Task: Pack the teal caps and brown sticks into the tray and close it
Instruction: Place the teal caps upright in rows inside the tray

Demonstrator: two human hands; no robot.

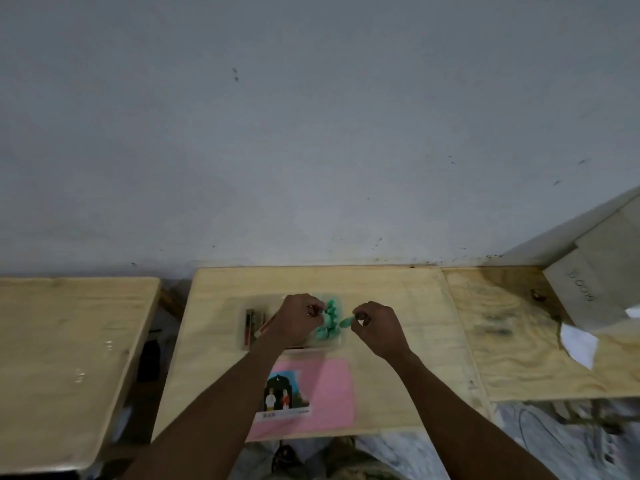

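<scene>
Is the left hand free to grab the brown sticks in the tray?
Probably not yet: the left hand seems to pinch something small over the tray, though the brown sticks lie uncovered beside it.

You have a pale plywood table (381, 299) in front of you. On it, toward the far middle, sits the clear tray (244, 337); nearer you lies a pink mat (329, 393) bearing a picture card (285, 393), partly under your left forearm

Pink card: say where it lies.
In the head view, the pink card lies flat on the middle table, just nearer the person than the tray.
</scene>
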